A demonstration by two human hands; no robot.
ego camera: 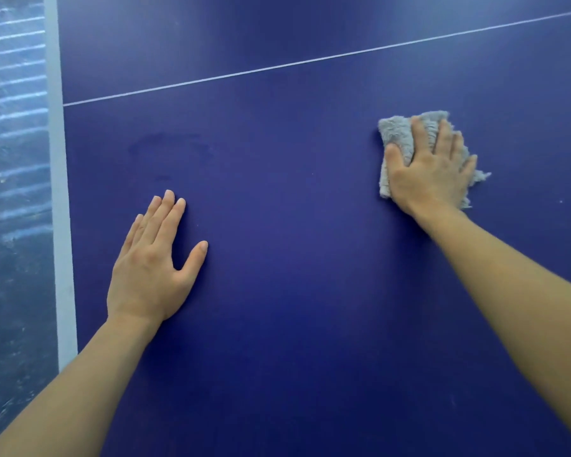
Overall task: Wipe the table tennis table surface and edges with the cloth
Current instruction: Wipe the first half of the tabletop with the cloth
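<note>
While the left hand point(149, 268) is resting flat and empty on the surface point(294, 258), the right hand point(432, 173) is pressing the cloth point(398, 136) open-palmed, well right of the smudge point(168, 146).

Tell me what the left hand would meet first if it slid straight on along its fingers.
Nothing solid, as far as the picture shows: the left hand would first cross the faint dark smudge on the table, then the thin white line. The cloth lies off to its right.
</note>
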